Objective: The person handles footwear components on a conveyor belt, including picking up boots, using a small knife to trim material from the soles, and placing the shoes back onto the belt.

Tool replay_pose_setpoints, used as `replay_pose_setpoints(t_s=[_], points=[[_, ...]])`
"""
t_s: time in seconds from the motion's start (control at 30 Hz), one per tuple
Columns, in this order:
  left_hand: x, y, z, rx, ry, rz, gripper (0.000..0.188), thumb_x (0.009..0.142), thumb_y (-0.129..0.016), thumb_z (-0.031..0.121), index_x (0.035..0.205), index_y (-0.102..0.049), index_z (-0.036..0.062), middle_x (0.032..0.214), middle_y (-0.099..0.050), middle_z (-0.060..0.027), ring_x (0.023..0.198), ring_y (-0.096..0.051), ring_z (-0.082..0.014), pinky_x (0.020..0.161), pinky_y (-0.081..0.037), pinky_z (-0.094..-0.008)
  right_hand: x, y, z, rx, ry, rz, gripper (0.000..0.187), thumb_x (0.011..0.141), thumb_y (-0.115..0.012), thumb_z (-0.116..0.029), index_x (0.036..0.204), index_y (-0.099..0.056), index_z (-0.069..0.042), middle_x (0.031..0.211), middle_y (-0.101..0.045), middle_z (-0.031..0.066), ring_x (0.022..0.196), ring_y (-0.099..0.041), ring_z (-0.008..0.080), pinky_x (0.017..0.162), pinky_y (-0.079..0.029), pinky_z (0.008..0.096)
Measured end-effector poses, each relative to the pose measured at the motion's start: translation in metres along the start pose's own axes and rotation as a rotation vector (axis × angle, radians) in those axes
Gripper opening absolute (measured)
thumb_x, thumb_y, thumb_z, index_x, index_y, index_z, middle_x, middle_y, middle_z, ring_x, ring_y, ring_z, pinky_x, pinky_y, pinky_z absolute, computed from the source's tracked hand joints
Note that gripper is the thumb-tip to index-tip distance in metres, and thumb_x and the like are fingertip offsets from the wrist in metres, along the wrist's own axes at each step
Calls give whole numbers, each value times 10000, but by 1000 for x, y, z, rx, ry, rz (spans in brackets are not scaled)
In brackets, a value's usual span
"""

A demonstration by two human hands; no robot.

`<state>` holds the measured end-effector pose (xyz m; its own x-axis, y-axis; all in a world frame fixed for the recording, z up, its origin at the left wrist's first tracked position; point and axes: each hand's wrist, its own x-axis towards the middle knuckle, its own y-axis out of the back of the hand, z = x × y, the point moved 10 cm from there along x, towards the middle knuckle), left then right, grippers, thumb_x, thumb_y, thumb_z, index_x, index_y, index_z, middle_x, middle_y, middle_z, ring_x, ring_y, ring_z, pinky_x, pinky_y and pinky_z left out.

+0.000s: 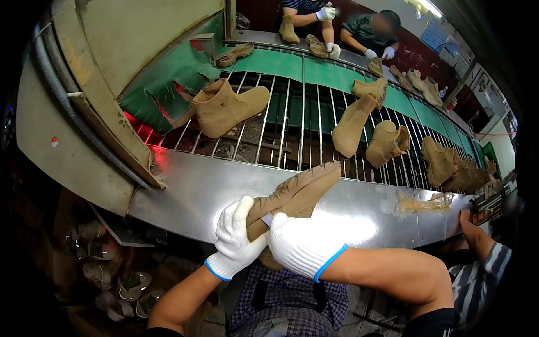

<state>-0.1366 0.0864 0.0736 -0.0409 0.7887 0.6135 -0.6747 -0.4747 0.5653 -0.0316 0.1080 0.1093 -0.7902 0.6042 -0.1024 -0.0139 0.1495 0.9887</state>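
In front of my body, over the near metal ledge, a tan boot [309, 190] is held tilted, its toe pointing up to the right. My left hand [238, 238], in a white knit glove with a blue cuff edge, is closed around its rear part. My right hand [303, 241], gloved the same way, presses against its side close to the left one. A small pale piece shows at the right fingertips; what it is I cannot tell. Part of the boot is hidden behind both gloves.
Beyond the metal ledge [191, 177] runs a rod conveyor [264, 132] with a green belt strip [275, 63]. It carries an ankle boot [230, 106], another boot [351, 126] and several more to the right. A machine housing [73, 151] stands left. Co-workers [370, 36] handle footwear across the line.
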Motion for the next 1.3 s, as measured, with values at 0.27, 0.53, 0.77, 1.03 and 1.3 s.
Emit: replay_pose_setpoints(t_s=[0.27, 0.53, 0.77, 1.03, 1.3], points=[[6, 0, -12, -11, 6, -105, 926, 725, -948, 220, 1504, -506, -14, 1369, -573, -247, 1189, -630, -430, 1016, -547, -500, 19, -24, 42, 787, -257, -310, 435, 1052, -568, -319, 1016, -651, 106, 726, -715, 260, 660, -761, 389, 612, -610, 452], [0, -1, -7, 43, -170, -10, 865, 877, -856, 360, 1516, -470, -77, 1399, -554, -273, 1247, -598, -449, 1064, -523, -525, -5, -2, -41, -13, 173, -4, 429, 1036, -624, -310, 1117, -565, 107, 607, -673, 162, 503, -704, 329, 460, -555, 450], [26, 7, 15, 164, -186, -209, 882, 803, -904, 367, 1494, -510, -14, 1404, -555, -260, 1304, -567, -469, 1111, -493, -541, -59, 0, 77, 232, -312, -211, 528, 1064, -581, -520, 1124, -589, 5, 812, -742, 233, 749, -758, 402, 666, -603, 499], [50, -30, 22, 308, -172, -497, 709, 879, -805, 499, 1473, -609, 165, 1376, -645, -166, 1183, -669, -376, 1005, -550, -496, -66, 27, 100, 59, -353, 5, 518, 1037, -605, -562, 1071, -621, -45, 899, -747, 207, 789, -752, 414, 707, -604, 514], [73, -38, 36, 277, 35, -631, 838, 884, -807, 470, 1559, -486, 92, 1307, -697, -191, 1154, -689, -391, 986, -550, -484, -47, 24, 112, -39, -362, 198, 433, 1035, -632, -475, 1023, -645, -42, 811, -748, 186, 694, -754, 386, 605, -605, 502]])
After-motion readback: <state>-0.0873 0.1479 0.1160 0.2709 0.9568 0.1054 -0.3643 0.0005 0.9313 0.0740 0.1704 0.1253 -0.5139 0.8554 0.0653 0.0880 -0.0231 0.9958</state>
